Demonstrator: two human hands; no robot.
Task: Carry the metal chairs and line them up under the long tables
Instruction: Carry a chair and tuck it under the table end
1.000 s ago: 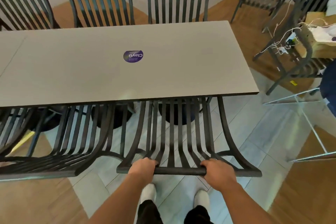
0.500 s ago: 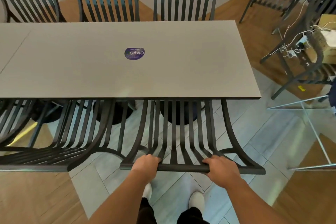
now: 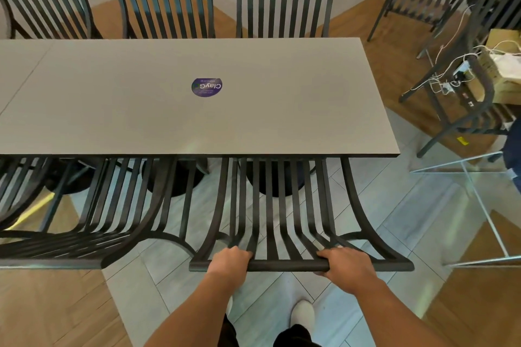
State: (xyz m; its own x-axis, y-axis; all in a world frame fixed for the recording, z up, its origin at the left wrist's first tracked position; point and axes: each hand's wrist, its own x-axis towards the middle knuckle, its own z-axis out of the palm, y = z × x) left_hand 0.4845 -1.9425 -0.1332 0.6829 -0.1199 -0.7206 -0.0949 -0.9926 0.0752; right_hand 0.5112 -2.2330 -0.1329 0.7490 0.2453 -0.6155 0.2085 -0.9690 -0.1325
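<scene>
I have both hands on the chair (image 3: pixel 282 205): my left hand (image 3: pixel 229 260) and right hand (image 3: pixel 345 263) wrap its top rail, spaced apart to steer it straight. Its seat sits partly under the desk (image 3: pixel 282 110), beside the neighbouring chair (image 3: pixel 93 222).

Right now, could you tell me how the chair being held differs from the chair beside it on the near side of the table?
The held chair has the left hand and right hand gripping its top rail; the neighbouring chair is untouched. The held chair sits at the table's right end, the neighbouring chair to its left. Both are dark slatted metal, seats tucked under the table.
</scene>
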